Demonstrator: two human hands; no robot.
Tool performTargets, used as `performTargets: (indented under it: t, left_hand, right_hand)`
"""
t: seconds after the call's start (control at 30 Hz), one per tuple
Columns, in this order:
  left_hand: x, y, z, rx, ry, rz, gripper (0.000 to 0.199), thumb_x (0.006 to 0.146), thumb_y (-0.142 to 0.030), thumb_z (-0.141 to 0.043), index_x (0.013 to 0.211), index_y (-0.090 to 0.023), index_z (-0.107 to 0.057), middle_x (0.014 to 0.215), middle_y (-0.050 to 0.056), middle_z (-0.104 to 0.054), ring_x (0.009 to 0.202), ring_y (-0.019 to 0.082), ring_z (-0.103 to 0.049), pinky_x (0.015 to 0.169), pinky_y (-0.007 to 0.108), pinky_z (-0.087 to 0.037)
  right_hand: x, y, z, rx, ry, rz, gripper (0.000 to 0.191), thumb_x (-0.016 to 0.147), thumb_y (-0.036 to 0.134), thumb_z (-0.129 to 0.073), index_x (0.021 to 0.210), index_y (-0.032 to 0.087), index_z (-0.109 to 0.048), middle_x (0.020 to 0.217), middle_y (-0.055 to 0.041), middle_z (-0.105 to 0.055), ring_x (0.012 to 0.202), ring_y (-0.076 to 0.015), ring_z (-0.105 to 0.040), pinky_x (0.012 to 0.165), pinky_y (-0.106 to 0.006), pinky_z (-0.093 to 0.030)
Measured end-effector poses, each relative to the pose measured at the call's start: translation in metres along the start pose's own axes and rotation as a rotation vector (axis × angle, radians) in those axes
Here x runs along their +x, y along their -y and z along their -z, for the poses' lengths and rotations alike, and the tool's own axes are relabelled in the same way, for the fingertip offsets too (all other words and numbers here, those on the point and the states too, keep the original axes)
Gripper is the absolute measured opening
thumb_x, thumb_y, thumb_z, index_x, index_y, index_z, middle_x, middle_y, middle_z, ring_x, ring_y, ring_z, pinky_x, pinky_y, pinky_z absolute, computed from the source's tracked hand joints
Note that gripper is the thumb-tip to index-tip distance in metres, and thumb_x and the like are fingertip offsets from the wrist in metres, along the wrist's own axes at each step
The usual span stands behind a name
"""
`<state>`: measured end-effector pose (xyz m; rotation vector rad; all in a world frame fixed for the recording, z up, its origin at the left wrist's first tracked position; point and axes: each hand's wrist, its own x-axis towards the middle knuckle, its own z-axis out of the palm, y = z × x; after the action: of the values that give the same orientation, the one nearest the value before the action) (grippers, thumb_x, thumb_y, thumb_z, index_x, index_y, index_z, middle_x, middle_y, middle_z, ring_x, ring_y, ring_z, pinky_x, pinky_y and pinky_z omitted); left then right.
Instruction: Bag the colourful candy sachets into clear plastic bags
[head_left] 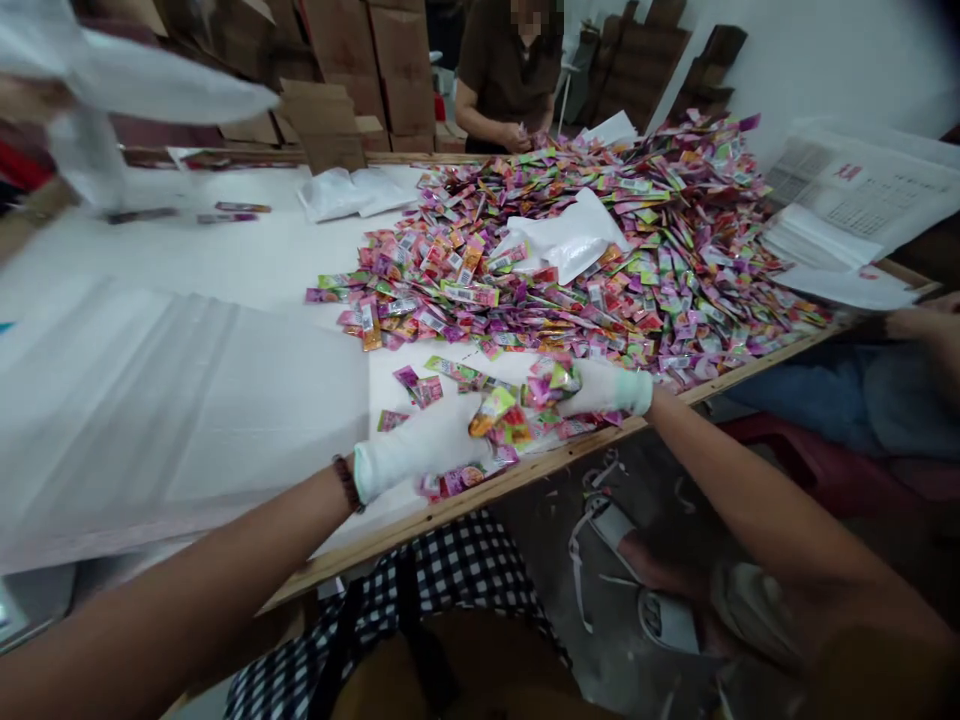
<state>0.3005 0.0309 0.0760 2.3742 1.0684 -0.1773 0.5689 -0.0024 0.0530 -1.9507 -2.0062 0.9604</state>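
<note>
- In the head view, the fingers of the left hand [435, 440], in a white glove, are bent around a small bunch of orange and green sachets [499, 415]; the fingertips are mostly hidden.
- The fingers of the right hand [600, 388], also gloved, seem closed on another bunch, the pink and green sachets [553, 380]. Exact finger places I cannot tell, because of blur.
- The two bunches are very near each other, the right one a little farther from the body; whether they touch is not clear.
- The big pile of sachets [660, 270] lies beyond the hands and toward the right. The right hand is nearer, just beside the pile's front edge.
- Around the left hand are some loose sachets. One purple sachet [465, 480] lies between this hand and the wooden table edge [547, 465], and its long axis goes roughly along that edge.
- At the left of the hands, a pale translucent sheet [187, 410] covers part of the table.
- A white bag [581, 235] rests on the pile; across the table stands a co-worker [502, 70].
</note>
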Motion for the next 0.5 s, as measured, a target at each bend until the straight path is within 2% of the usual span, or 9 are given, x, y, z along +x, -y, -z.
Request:
performTargets:
  t: [0.1,0.2,0.4,0.5]
  left_hand:
    - [0.001,-0.004,-0.023,0.072,0.111,0.048,0.034,0.070,-0.039,-0.068,0.095,-0.016,-0.064,0.091,0.012,-0.070,0.081,0.028,-0.068,0.066,0.031,-0.051]
    - [0.007,-0.006,-0.034,0.121,0.139,0.051,0.035,0.068,-0.037,-0.070,0.096,-0.015,-0.067,0.098,0.016,-0.071,0.089,0.033,-0.069,0.069,0.035,-0.053]
    - [0.009,0.000,-0.036,0.007,0.166,0.098,0.031,0.071,-0.033,-0.062,0.097,-0.017,-0.067,0.093,0.012,-0.073,0.080,0.028,-0.071,0.066,0.032,-0.053]
    - [0.007,-0.001,-0.044,0.021,0.116,0.089,0.034,0.071,-0.033,-0.062,0.101,-0.017,-0.067,0.096,0.014,-0.072,0.086,0.030,-0.071,0.070,0.035,-0.054]
  right_hand:
    - [0.005,0.009,-0.022,-0.414,0.152,0.047,0.046,0.063,0.035,-0.073,0.106,0.020,-0.068,0.095,-0.0064,-0.073,0.085,-0.0251,-0.067,0.074,-0.029,-0.047]
    - [0.014,0.015,-0.037,-0.625,0.154,0.099,0.042,0.067,0.038,-0.071,0.106,0.020,-0.068,0.104,-0.0115,-0.072,0.094,-0.0294,-0.067,0.079,-0.031,-0.047]
    - [0.015,0.012,-0.043,-0.647,0.091,0.184,0.039,0.069,0.037,-0.070,0.102,0.016,-0.068,0.107,-0.0144,-0.070,0.099,-0.0307,-0.065,0.084,-0.032,-0.047]
    - [0.013,0.013,-0.042,-0.560,0.057,0.098,0.035,0.069,0.037,-0.071,0.098,0.017,-0.069,0.101,-0.0125,-0.072,0.094,-0.0279,-0.066,0.081,-0.030,-0.047]
